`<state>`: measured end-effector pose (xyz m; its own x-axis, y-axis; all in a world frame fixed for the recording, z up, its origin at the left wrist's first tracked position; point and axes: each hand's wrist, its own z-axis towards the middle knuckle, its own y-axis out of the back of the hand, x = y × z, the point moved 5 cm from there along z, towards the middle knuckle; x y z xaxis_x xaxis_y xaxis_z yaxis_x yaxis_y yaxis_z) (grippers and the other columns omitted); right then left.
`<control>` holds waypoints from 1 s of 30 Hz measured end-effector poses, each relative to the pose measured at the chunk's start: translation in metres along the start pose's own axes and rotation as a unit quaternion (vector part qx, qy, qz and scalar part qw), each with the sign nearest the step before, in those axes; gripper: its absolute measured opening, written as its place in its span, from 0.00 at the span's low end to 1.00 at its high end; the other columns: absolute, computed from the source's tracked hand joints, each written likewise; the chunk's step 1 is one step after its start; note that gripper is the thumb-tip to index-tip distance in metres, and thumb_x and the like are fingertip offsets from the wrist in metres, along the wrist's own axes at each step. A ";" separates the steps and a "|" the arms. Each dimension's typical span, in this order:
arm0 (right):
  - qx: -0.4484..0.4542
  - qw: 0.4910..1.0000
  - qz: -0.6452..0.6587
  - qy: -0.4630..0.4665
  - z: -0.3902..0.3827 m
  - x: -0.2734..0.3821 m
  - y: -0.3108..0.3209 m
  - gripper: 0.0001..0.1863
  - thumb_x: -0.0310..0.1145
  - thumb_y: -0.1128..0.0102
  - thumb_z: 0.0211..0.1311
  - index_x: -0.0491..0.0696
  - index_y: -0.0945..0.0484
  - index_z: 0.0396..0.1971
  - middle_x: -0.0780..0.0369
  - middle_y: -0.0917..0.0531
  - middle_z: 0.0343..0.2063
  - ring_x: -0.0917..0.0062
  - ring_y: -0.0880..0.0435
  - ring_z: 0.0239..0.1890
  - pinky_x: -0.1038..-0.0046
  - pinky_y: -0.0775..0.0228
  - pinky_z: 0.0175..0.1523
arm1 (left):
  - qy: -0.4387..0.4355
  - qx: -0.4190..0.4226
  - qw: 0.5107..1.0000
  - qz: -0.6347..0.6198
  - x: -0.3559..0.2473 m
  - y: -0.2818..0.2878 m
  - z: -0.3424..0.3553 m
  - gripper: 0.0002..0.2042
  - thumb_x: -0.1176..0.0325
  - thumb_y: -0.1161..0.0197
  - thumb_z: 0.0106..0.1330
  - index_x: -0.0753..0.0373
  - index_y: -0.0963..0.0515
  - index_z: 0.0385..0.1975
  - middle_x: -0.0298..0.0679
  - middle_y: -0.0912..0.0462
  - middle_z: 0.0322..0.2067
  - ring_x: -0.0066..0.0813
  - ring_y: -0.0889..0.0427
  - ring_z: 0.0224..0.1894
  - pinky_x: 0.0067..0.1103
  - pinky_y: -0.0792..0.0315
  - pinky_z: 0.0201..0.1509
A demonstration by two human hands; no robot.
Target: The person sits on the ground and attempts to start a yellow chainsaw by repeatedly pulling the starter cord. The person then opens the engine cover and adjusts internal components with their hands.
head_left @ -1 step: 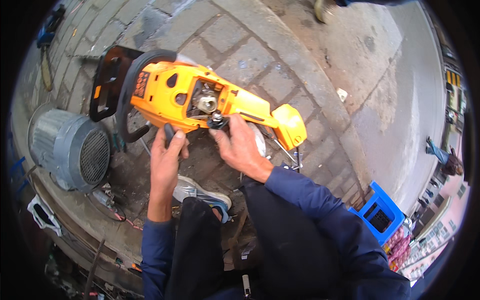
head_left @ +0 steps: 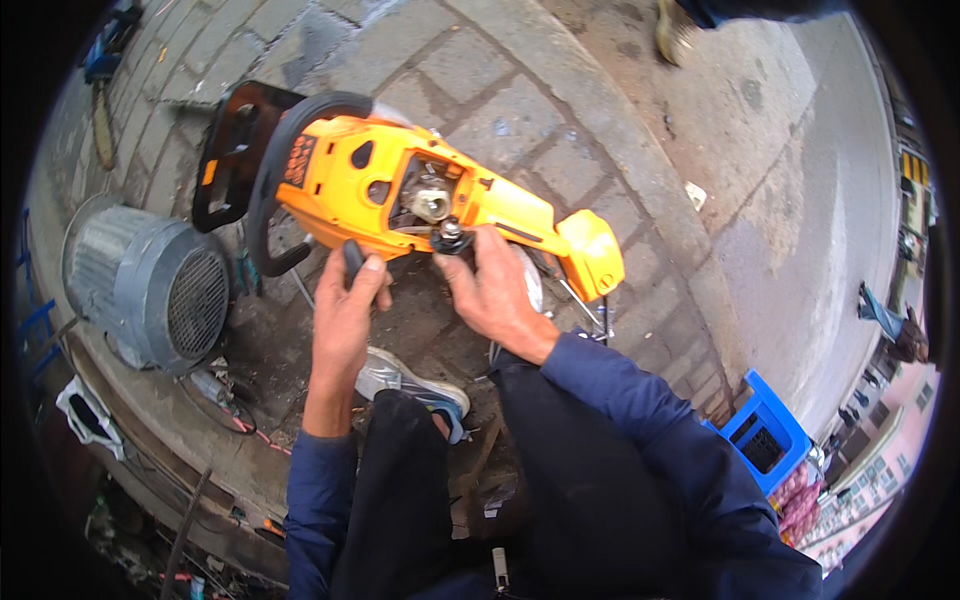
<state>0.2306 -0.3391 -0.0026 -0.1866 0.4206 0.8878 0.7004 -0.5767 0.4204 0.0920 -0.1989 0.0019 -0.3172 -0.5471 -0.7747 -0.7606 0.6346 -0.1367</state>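
Note:
An orange chainsaw body with a black handle lies on its side on brick paving. Its side is uncovered and a metal hub shows inside. My left hand is wrapped around a dark tool handle just below the saw's body. My right hand pinches a small black part at the saw's lower edge, right under the hub. Both forearms wear dark blue sleeves.
A grey ribbed electric motor sits to the left. My grey shoe rests below the saw. Metal tools lie beside its right end. A blue crate stands at the lower right, and a person is on the road beyond the curb.

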 end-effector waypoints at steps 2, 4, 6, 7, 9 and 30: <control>-0.007 1.000 0.020 -0.006 0.001 0.004 0.004 0.14 0.30 0.34 0.68 0.41 0.26 0.46 0.47 0.20 0.39 0.47 0.19 0.42 0.54 0.27 0.45 | 0.030 -0.008 0.999 -0.017 -0.001 -0.006 -0.001 0.08 0.67 0.39 0.77 0.63 0.26 0.49 0.32 0.22 0.32 0.18 0.25 0.29 0.19 0.30 0.35; 0.014 0.998 -0.002 -0.055 -0.001 -0.006 -0.002 0.15 0.31 0.34 0.68 0.41 0.26 0.49 0.47 0.19 0.40 0.49 0.18 0.43 0.56 0.27 0.47 | 0.028 0.003 0.999 0.015 0.005 -0.004 0.002 0.09 0.64 0.41 0.78 0.61 0.27 0.49 0.33 0.22 0.34 0.20 0.23 0.33 0.20 0.29 0.36; 0.003 1.000 -0.018 -0.020 -0.001 0.002 -0.001 0.17 0.31 0.34 0.68 0.40 0.26 0.50 0.47 0.18 0.40 0.51 0.17 0.43 0.58 0.26 0.48 | 0.033 -0.012 0.999 0.009 0.007 -0.007 0.004 0.07 0.65 0.43 0.79 0.61 0.28 0.48 0.31 0.24 0.31 0.19 0.24 0.29 0.18 0.30 0.33; 0.000 0.999 -0.033 -0.025 -0.001 -0.002 0.000 0.17 0.32 0.34 0.68 0.40 0.25 0.50 0.47 0.18 0.40 0.53 0.16 0.43 0.58 0.26 0.49 | 0.032 -0.025 0.999 -0.008 0.008 -0.012 0.007 0.06 0.67 0.44 0.79 0.61 0.28 0.46 0.30 0.25 0.29 0.18 0.26 0.26 0.17 0.31 0.31; 0.013 0.999 -0.043 -0.023 -0.001 0.000 -0.006 0.16 0.33 0.35 0.69 0.39 0.24 0.50 0.48 0.16 0.40 0.56 0.15 0.43 0.60 0.25 0.50 | 0.009 -0.038 0.998 0.050 0.013 -0.003 0.013 0.06 0.67 0.44 0.77 0.61 0.27 0.46 0.28 0.26 0.28 0.17 0.28 0.26 0.18 0.32 0.29; 0.131 0.991 -0.026 -0.025 0.040 -0.036 0.011 0.18 0.35 0.37 0.73 0.36 0.21 0.51 0.57 0.11 0.38 0.77 0.13 0.40 0.71 0.22 0.50 | 0.013 -0.054 0.976 0.213 0.011 -0.003 0.014 0.24 0.60 0.42 0.74 0.69 0.31 0.64 0.61 0.21 0.59 0.52 0.22 0.65 0.37 0.31 0.68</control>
<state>0.2723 -0.3323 -0.0372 -0.1973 0.4819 0.8537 0.8473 -0.3542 0.3958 0.0987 -0.1986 -0.0152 -0.6299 -0.2611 -0.7315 -0.6123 0.7464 0.2608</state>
